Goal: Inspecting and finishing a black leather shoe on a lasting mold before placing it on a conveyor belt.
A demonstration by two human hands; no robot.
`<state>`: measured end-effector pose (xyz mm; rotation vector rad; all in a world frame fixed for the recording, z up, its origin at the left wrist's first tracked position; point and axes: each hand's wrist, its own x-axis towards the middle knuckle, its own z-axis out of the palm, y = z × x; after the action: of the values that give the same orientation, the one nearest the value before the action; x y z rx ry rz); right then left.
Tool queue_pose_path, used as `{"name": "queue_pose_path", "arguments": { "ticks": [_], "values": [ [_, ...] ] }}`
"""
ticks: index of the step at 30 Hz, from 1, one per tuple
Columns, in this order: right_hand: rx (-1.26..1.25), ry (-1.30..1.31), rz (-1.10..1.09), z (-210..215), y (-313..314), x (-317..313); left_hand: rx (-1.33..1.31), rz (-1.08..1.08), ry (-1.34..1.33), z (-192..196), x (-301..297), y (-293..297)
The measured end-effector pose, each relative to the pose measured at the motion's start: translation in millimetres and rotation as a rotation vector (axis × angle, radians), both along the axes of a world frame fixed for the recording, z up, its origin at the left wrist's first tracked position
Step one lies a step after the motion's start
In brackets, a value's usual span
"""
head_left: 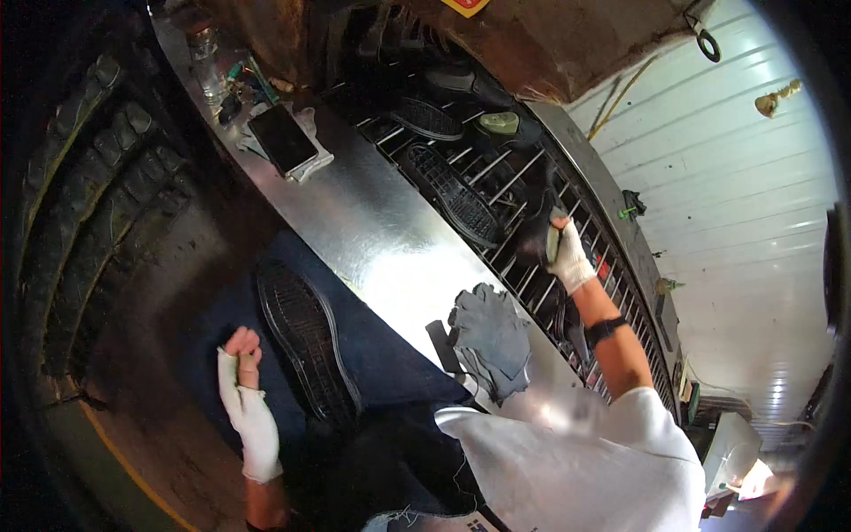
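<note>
A black shoe with its ridged sole (306, 341) facing up lies across my lap. My left hand (248, 408), in a white fingerless glove, is just left of this shoe, its fingers loosely bent and nothing visible in them. Out over the rack of metal bars, my right hand (572, 253), gloved the same way, is closed on a dark shoe (536, 238) with a pale greenish part by the fingers. The shoe's far side blends into the dark rack.
More dark shoes (452, 195) lie sole-up on the barred rack (527, 288). Along the metal ledge (363, 222) are a phone (284, 139), a clear bottle (206, 66) and grey gloves (492, 337). Racked dark shoe-like shapes (106, 142) stand at far left.
</note>
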<state>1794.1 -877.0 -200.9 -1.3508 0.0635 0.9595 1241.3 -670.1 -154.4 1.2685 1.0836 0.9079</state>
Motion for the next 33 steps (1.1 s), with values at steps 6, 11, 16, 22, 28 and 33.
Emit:
{"name": "queue_pose_path", "arguments": {
  "ticks": [6, 11, 16, 22, 28, 33],
  "values": [
    [0.188, 0.222, 0.402, 77.2, 16.7, -184.4, -0.163, -0.428, -0.317, 19.5, 66.5, 9.5],
    [0.187, -0.157, 0.906, 117.1, 64.7, -309.0, -0.263, -0.171, -0.634, 20.3, 74.8, 3.6],
    [0.227, 0.217, 1.027, 100.9, 92.9, -349.4, -0.448, -0.168, -1.058, 43.0, 48.8, 2.6],
    [0.366, 1.185, 0.962, 69.2, 94.3, -336.1, 0.419, -0.136, 0.147, -3.4, 48.1, 51.7],
    [0.704, 1.048, 0.833, 76.1, 77.4, -336.3, 0.648, -0.127, 0.498, -25.1, 50.6, 49.9],
    [0.684, 0.979, 0.817, 83.5, 77.8, -325.0, -0.439, -0.307, -0.697, -8.9, 40.7, 54.5]
  ]
}}
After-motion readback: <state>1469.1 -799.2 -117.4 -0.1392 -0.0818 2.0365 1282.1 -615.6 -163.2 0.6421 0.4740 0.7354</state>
